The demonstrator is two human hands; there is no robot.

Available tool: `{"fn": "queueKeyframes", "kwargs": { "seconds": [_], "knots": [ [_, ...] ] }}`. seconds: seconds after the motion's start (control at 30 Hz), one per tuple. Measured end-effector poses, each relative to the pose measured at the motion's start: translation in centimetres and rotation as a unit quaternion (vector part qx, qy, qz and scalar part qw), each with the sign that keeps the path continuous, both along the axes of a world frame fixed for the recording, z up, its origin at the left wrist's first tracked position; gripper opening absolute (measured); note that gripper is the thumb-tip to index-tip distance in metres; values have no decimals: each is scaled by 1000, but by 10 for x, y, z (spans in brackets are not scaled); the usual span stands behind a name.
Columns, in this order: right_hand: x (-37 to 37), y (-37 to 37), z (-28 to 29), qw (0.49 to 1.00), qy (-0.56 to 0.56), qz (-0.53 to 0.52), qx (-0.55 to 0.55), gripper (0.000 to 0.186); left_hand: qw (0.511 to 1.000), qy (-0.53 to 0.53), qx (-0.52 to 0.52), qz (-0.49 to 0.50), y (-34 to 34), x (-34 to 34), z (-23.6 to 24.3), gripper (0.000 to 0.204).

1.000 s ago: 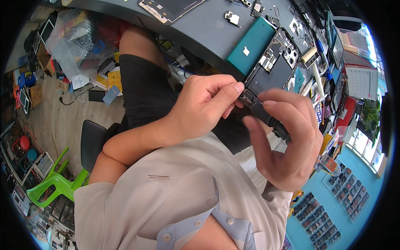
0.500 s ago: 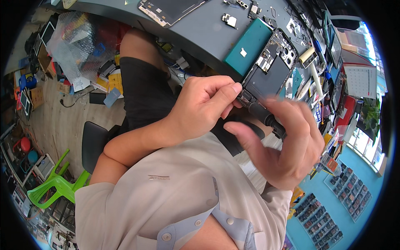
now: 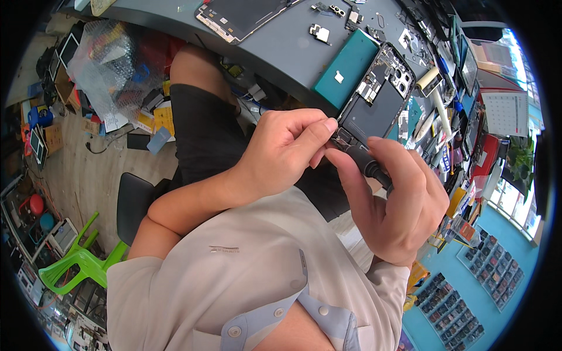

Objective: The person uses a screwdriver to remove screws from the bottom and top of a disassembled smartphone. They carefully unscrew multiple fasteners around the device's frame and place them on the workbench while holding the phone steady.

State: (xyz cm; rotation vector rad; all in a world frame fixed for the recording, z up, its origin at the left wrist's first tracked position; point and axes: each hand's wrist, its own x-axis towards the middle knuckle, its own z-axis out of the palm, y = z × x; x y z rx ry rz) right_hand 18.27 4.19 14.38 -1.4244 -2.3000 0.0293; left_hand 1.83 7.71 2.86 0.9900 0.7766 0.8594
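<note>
An opened phone housing (image 3: 369, 108), its inner parts and dark battery showing, leans against a teal-green box (image 3: 345, 70) at the desk's edge. My left hand (image 3: 287, 146) is closed, thumb and forefinger pinched at the phone's near left corner. A black cylindrical tool (image 3: 364, 161) lies with its wide end at the phone's near edge; its tip and exact kind are hidden. Around it curls my right hand (image 3: 401, 202), thumb on the near side and forefinger on the far side. A small silvery piece (image 3: 339, 76) sits on the box.
On the grey desk (image 3: 275, 61) lie a detached screen panel (image 3: 240, 19), a small metal part (image 3: 320, 33) and several other loose phone parts. Tools crowd the right side near a white calendar (image 3: 507, 114). A green plastic chair (image 3: 88, 266) stands on the floor at left.
My right hand's thumb and forefinger have drawn in closer around the black cylindrical tool. The tool and phone have shifted slightly; my left hand keeps its pinch.
</note>
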Motion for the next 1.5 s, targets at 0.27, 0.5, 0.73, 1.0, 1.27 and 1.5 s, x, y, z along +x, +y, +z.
{"fn": "queueKeyframes", "kwargs": {
  "seconds": [0.27,0.5,0.73,1.0,1.27,1.5],
  "knots": [
    [1,-1,-8,1000,17,0,6,54,1000,-6,-16,-21,-1,-1,-1,40],
    [2,3,-11,998,49,28,4,50,1000,-2,-11,-15,-1,-1,0,39],
    [-1,-5,-2,1000,-17,-4,19,51,1000,4,-4,3,-2,1,-1,37],
    [2,-5,-15,998,-2,5,61,51,1000,5,-28,-3,-2,-1,4,38],
    [-1,-5,-10,1000,25,14,10,54,1000,8,-20,-1,-3,-1,1,39],
    [14,-13,-11,991,125,-40,-20,51,1000,24,-18,-1,-3,-2,3,40]
  ]
}}
